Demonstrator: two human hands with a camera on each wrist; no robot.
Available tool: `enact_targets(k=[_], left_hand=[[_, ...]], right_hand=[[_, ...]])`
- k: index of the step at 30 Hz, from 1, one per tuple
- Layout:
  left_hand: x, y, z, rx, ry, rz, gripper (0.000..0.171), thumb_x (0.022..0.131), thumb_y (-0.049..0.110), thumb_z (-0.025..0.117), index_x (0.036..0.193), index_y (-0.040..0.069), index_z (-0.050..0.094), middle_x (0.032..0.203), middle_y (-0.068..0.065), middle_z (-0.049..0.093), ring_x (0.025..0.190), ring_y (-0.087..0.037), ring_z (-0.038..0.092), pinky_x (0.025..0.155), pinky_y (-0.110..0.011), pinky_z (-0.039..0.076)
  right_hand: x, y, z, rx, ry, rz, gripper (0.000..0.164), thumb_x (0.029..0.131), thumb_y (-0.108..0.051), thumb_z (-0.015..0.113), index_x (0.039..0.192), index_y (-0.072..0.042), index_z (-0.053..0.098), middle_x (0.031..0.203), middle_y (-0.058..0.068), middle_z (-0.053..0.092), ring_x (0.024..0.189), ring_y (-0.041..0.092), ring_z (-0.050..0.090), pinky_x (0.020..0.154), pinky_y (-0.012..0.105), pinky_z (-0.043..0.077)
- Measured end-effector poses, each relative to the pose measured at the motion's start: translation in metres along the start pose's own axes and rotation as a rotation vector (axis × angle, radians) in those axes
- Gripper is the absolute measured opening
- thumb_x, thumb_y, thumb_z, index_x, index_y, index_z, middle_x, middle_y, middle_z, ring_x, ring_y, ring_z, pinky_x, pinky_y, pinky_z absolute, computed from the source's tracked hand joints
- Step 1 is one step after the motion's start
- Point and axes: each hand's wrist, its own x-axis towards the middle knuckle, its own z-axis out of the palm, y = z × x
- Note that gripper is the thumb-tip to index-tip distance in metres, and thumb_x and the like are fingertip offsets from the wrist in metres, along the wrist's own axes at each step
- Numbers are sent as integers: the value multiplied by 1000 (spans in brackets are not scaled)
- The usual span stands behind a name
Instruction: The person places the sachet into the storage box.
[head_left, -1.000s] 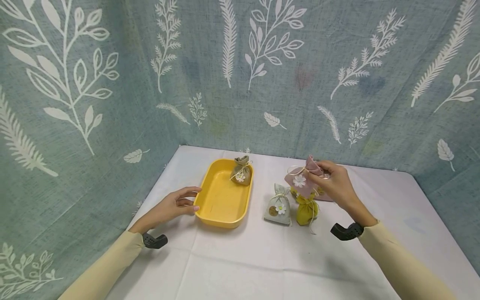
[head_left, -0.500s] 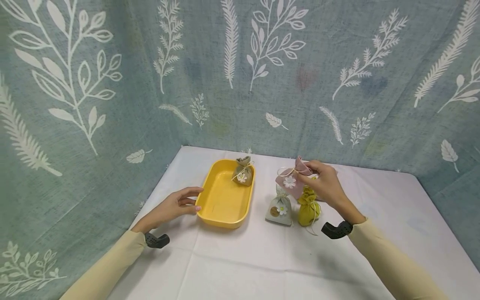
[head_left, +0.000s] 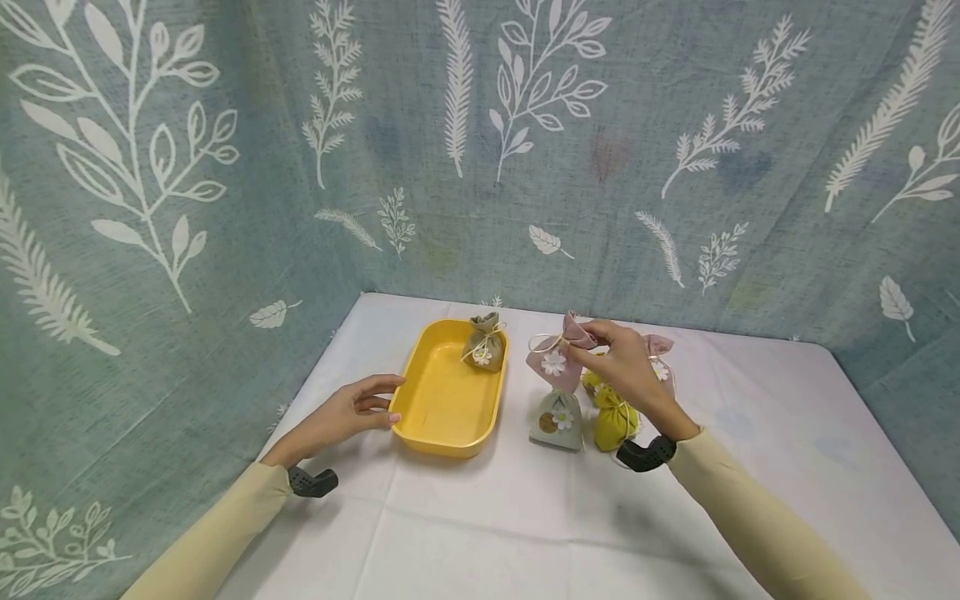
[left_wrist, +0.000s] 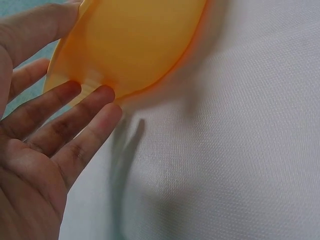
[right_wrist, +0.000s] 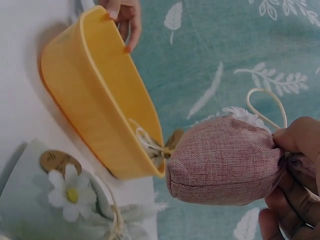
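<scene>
My right hand pinches the gathered neck of a pink drawstring pouch with a white flower. It hangs above a pale grey-green pouch. In the right wrist view, the pouch's full body points toward the tray. My left hand touches the left rim of a yellow tray; in the left wrist view its fingers are nearly straight against the wall. A brown pouch leans in the tray's far right corner.
Yellow pouches stand right of the grey-green one, partly behind my right hand and forearm. Another pink pouch sits behind my right hand. White cloth covers the table, with a patterned green curtain along the back and sides.
My right hand has carried the pink pouch leftward from over the yellow pouches to above the grey-green one, uncovering the other pink pouch. My left hand stays at the tray.
</scene>
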Motion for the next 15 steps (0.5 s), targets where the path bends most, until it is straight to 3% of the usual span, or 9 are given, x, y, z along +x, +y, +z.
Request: enact_targets(k=[15], left_hand=[[2,-3,0,13,14,14,72,91,33,81,153,16,48,149,-7,54,126,-30,60,95,-34,57]], right_hand=[[10,-14,27,30,-51,-17,25,93,-25,80,115,-15,77,113,0,71,103,20,66,86,41,55]])
